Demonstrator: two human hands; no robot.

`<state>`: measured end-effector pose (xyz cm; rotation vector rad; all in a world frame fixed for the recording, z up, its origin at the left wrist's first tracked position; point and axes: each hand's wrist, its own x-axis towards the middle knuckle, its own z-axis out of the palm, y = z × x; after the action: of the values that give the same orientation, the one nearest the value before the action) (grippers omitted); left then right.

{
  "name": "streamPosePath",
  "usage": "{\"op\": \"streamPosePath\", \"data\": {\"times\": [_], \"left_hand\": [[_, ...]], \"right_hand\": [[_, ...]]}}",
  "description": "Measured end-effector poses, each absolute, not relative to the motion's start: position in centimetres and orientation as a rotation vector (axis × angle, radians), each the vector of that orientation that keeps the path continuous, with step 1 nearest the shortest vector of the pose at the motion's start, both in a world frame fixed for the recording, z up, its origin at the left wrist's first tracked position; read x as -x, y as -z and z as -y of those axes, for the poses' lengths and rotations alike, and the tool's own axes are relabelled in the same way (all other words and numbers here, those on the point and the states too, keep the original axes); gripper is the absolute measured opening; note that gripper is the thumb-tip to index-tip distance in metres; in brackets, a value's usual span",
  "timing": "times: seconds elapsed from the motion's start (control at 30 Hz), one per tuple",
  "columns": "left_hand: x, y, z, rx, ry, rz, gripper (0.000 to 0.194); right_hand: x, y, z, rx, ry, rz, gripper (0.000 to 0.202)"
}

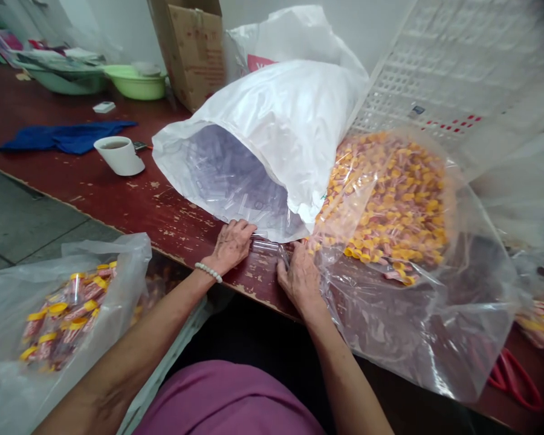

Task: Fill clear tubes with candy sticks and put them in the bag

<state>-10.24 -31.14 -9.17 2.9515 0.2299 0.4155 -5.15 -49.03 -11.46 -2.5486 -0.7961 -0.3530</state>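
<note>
A white sack (294, 121) lies on its side with its mouth facing me, and many clear plastic tubes (236, 181) fill it. At the lower lip of the mouth, my left hand (233, 246) has its fingers curled onto a clear tube; its fingertips are partly hidden. Between my two hands another clear tube (266, 246) lies on the table. My right hand (301, 275) is closed around a clear tube (283, 256), held between thumb and fingers. Right of that hand, a clear plastic bag (417, 326) holds a heap of small yellow-capped pieces (390, 199).
On the worn red table (163, 211) stand a white cup (120, 156), a blue cloth (68, 138) and green basins (136, 81). A white crate (403, 78) leans behind the heap. Red-handled scissors (514, 380) lie right. Lower left, a bag holds yellow-capped filled tubes (68, 308).
</note>
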Motion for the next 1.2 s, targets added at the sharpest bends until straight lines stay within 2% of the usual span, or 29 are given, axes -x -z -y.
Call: {"op": "streamPosePath", "data": {"times": [0.2,0.43,0.73,0.83,1.0,1.1,1.2], "left_hand": [[11.0,10.1,29.5,-2.688,-0.462,-0.260,0.042],[11.2,9.2,30.0,-2.347,-0.428,-0.287,0.031],[12.4,7.3,29.7,-2.190,-0.487,-0.295,0.031],[13.3,7.3,28.9,-1.935,-0.501,-0.401,0.035],[14.2,7.9,28.3,-1.559,-0.613,-0.412,0.027],[14.7,7.4,28.8,-1.711,-0.598,-0.413,0.021],[14.9,6.4,29.7,-2.220,-0.490,-0.341,0.013]], "right_hand": [[5.0,10.9,49.6,2.409,0.330,0.758,0.045],[5.2,11.2,48.9,2.194,0.360,0.712,0.039],[4.5,11.1,48.6,2.023,0.238,0.674,0.041],[4.5,11.5,48.3,2.036,0.262,0.717,0.038],[4.4,11.4,47.9,2.077,0.305,0.720,0.034],[4.9,10.7,47.9,2.034,0.274,0.683,0.031],[6.0,10.1,48.3,1.988,0.238,0.729,0.029]]}}
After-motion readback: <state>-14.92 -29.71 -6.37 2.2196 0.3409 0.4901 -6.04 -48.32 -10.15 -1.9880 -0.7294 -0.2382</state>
